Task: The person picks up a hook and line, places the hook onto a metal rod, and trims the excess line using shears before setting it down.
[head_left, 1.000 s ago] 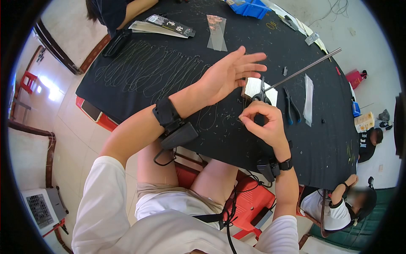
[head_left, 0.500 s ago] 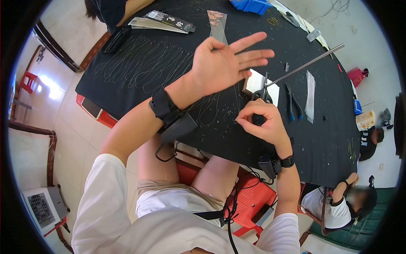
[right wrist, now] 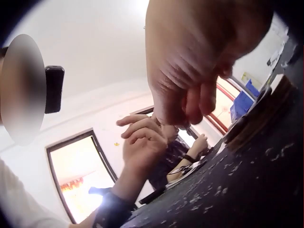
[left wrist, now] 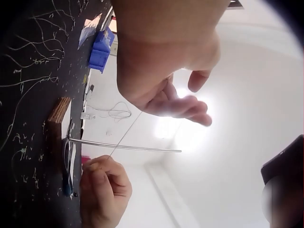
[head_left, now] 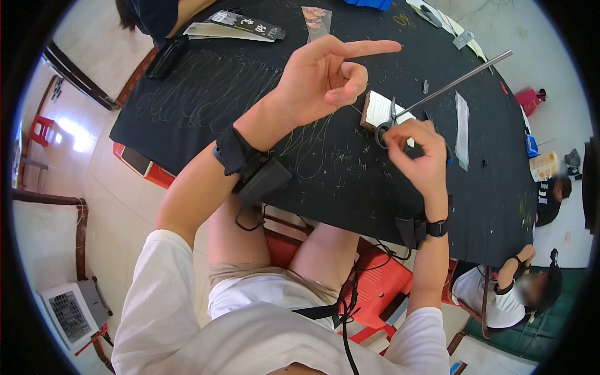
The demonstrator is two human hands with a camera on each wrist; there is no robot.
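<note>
A thin line [left wrist: 126, 135] runs taut between the two hands in the left wrist view. My left hand [head_left: 315, 81] is raised over the table, its index finger straight and the other fingers curled at the line's upper end. Lower and to the right, my right hand [head_left: 420, 153] pinches the line's other end between thumb and forefinger. Just beyond the right hand, black-handled scissors [head_left: 382, 132] lie against a white-topped block [head_left: 379, 109]. A metal rod [head_left: 462, 78] rises from the block. The right hand mostly hides blue-handled pliers [head_left: 449, 156].
Many looped lines [head_left: 206, 90] lie spread on the black table [head_left: 350, 206], among small clippings. Flat packages [head_left: 240, 28], a clear bag [head_left: 315, 22] and a blue bin [head_left: 370, 3] are at the back. A clear plastic sleeve [head_left: 462, 131] lies right. Other people sit around the table.
My left hand has gone from spread fingers to one straight index finger with the others curled. My right hand has moved right and up, over the pliers and close to the scissors.
</note>
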